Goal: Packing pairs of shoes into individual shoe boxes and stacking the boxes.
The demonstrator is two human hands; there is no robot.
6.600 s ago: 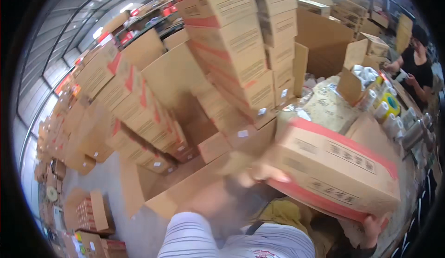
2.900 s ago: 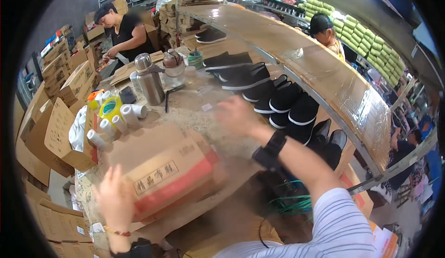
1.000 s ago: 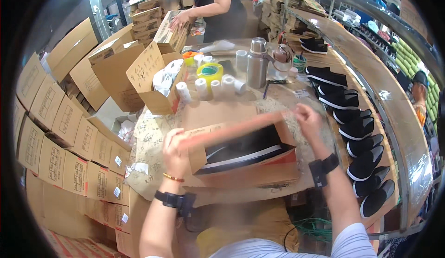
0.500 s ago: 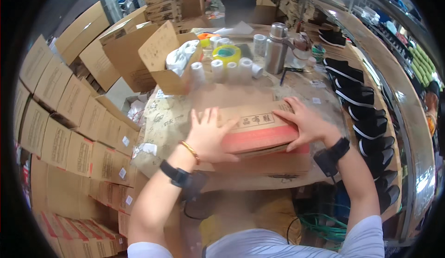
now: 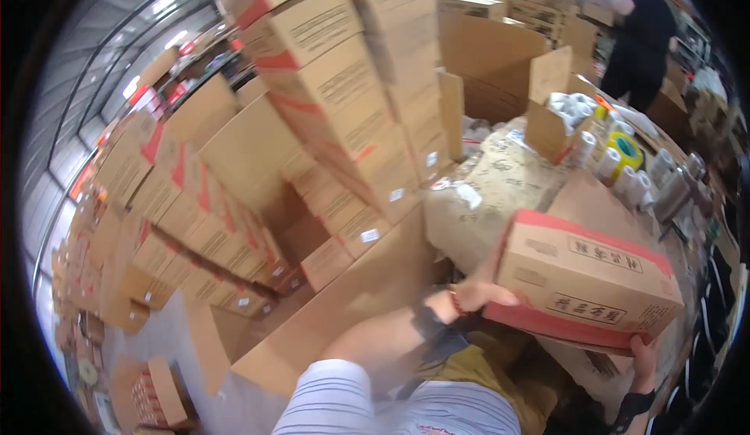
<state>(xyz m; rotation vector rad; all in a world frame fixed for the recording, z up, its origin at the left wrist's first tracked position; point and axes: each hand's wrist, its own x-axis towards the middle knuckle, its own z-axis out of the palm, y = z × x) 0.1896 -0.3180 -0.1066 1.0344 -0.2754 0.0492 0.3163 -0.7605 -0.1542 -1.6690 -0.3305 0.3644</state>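
Above the near side of the table, a brown cardboard shoebox (image 5: 590, 279) with red bands and black print is held tilted between both hands. Its face shows two printed panels; I cannot tell whether it is one box or two held together. My left hand (image 5: 480, 298) is closed on its left end, with the thumb along the lower edge and the other fingers mostly hidden. At the lower right corner my right hand (image 5: 644, 355) grips it. A large open carton (image 5: 351, 290) stands to the left, with rows of similar shoeboxes (image 5: 203, 224) inside and beyond.
Tall shoebox stacks (image 5: 336, 75) rise at the far left of the table (image 5: 508, 165). On the table are a carton of white rolls (image 5: 547, 126), a yellow tape roll (image 5: 625, 150) and a metal flask (image 5: 678, 189). A person in dark clothing (image 5: 642, 40) stands far right.
The view has swung left toward the stacks and cartons. The shoebox, resting on the table before, is now lifted and tilted in both hands, which have moved to its ends.
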